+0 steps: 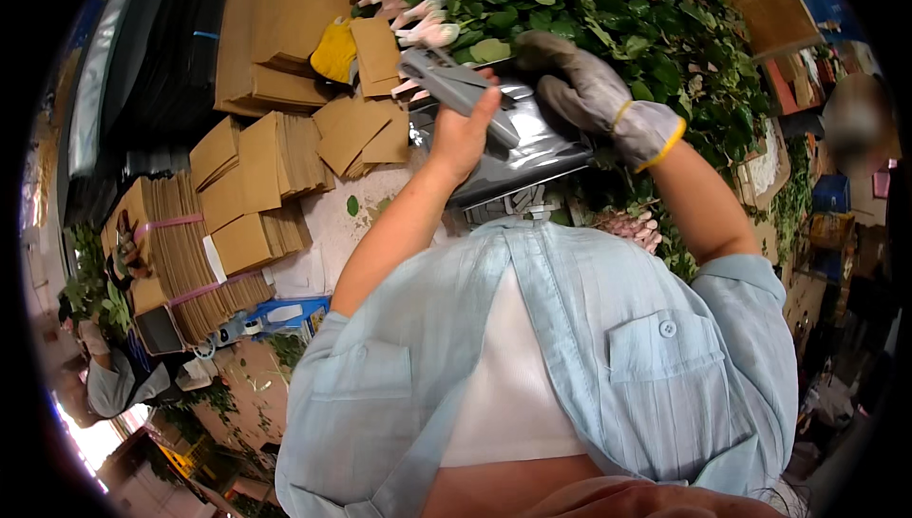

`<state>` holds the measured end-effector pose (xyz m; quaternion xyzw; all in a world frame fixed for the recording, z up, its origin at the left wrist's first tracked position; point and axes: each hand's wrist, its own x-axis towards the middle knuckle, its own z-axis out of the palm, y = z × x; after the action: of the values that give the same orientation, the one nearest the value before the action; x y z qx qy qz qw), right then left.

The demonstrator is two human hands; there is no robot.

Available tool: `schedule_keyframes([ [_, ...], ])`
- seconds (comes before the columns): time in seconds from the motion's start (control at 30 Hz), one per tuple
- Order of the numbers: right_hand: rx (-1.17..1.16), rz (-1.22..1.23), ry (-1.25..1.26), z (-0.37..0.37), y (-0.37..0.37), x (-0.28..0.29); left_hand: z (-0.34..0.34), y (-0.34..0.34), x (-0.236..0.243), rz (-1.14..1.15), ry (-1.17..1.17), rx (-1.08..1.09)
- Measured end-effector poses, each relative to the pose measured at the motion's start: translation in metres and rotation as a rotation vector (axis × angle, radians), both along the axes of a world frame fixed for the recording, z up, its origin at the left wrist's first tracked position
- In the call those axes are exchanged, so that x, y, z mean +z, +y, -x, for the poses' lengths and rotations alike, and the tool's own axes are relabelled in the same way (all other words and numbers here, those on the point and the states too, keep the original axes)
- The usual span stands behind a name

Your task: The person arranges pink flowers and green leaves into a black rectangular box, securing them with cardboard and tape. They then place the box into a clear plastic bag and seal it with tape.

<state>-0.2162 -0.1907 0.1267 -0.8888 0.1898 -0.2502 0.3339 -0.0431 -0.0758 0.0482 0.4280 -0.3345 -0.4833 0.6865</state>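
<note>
My bare left hand [458,138] is closed round a long grey hand tool [432,76], perhaps a stapler, held over shiny black plastic [556,145]. To its right, my right hand [598,105], in a grey glove with a yellow cuff, reaches over the plastic beside leafy stems [655,33]; its fingers are bent but apart, their undersides hidden. Pale pink wrapped flower heads [418,19] line the left edge of the leaves. A yellow glove [334,47] lies on cardboard left of my left hand.
Cardboard pieces [266,162] are stacked on the left, some banded, beside tall dark sheet stacks [142,62] and a blue container [290,314]. More pink flower heads [627,231] lie right of my body. Another person [128,380] is at the lower left.
</note>
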Motion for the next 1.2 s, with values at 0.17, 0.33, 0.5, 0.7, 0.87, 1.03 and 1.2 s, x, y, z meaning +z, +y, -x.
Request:
schedule_keyframes([
  [0.17, -0.647, 0.01, 0.473, 0.019, 0.037, 0.079, -0.003, 0.018, 0.024, -0.102, -0.606, -0.027],
  [0.33, -0.067, 0.142, 0.346, -0.018, 0.04, 0.04, -0.002, 0.006, 0.035, -0.105, -0.909, -0.343],
  [0.5, 0.032, 0.262, 0.47, 0.05, -0.019, 0.075, 0.012, -0.003, 0.053, -0.133, -1.788, -0.388],
  [0.7, -0.044, 0.213, 1.285, 0.042, -0.028, 0.118, 0.005, 0.001, 0.039, -0.019, -1.631, -0.256],
  [0.87, 0.326, 0.019, 1.07, 0.055, -0.065, 0.061, 0.005, -0.001, 0.035, 0.036, -1.483, -0.155],
  [1.03, 0.398, 0.076, 0.957, 0.068, -0.075, 0.038, 0.004, 0.0, 0.026, 0.057, -1.477, -0.085],
  [1.2, 0.191, 0.222, 1.202, 0.061, -0.067, 0.031, 0.006, -0.001, 0.027, 0.02, -1.459, -0.07],
])
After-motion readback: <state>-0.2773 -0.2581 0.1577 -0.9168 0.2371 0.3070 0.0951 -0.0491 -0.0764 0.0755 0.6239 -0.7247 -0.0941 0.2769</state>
